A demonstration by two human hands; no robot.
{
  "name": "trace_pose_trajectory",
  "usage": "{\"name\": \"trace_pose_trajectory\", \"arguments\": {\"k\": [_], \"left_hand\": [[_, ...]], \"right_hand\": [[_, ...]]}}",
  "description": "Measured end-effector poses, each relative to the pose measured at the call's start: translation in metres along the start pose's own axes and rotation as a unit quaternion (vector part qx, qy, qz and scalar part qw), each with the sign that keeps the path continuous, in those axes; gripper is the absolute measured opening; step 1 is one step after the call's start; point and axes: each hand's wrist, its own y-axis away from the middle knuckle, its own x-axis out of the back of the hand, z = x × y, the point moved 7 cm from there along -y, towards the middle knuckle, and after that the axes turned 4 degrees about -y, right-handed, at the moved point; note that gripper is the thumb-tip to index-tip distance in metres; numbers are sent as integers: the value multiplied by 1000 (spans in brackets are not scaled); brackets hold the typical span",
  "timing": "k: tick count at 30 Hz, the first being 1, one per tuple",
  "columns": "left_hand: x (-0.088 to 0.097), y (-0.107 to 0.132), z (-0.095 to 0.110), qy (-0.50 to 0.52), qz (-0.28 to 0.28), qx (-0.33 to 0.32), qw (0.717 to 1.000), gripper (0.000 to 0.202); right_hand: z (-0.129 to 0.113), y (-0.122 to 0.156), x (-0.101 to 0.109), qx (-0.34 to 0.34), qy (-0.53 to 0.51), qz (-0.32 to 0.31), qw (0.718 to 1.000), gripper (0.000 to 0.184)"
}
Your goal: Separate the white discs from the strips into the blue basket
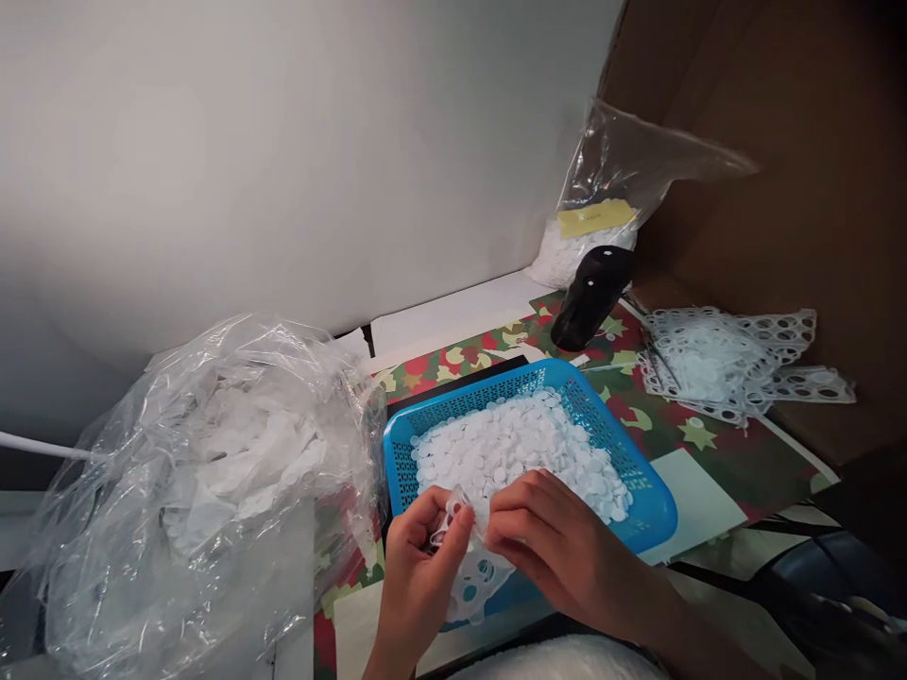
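A pale grey wall fills the upper left and a brown cardboard panel closes off the upper right, with a table covered in red-and-green patterned paper between and below them. On the left slumps a large clear plastic bag full of loose white material, while further back a zip bag with a yellow label leans near the cardboard, white pieces gathered in its bottom. A black object, its kind unclear, stands on the paper just in front of that bag, and a heap of white perforated sheets lies to the right. Near the middle sits a blue plastic mesh basket heaped with small white discs. The left hand and right hand are close together at the basket's near edge, both clamped on a white perforated strip. The strip hangs between them toward the person, its long axis running down and away from the discs, with its lower end over the near rim. The right hand reaches over the basket, nearer the discs than the left hand.
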Motion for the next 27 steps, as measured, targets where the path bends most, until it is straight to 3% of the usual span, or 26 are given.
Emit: {"name": "trace_pose_trajectory", "arguments": {"k": [5, 11, 13, 17, 21, 27], "left_hand": [[5, -4, -13, 27, 24, 1, 999, 36], [32, -6, -14, 79, 174, 40, 981, 35], [38, -5, -11, 113, 196, 41, 973, 33], [36, -6, -9, 165, 135, 26, 977, 29], [24, -6, -11, 194, 50, 45, 979, 26], [6, -3, -11, 200, -51, 86, 975, 26]], "right_hand": [[-5, 3, -2, 17, -29, 27, 999, 12], [-11, 13, -1, 26, -159, 23, 987, 18], [-5, 14, -1, 9, -184, 33, 982, 21], [23, 12, 6, -96, -157, 107, 977, 17], [34, 4, 10, -132, -126, 101, 978, 17], [21, 0, -1, -158, -216, 50, 962, 13]]}}
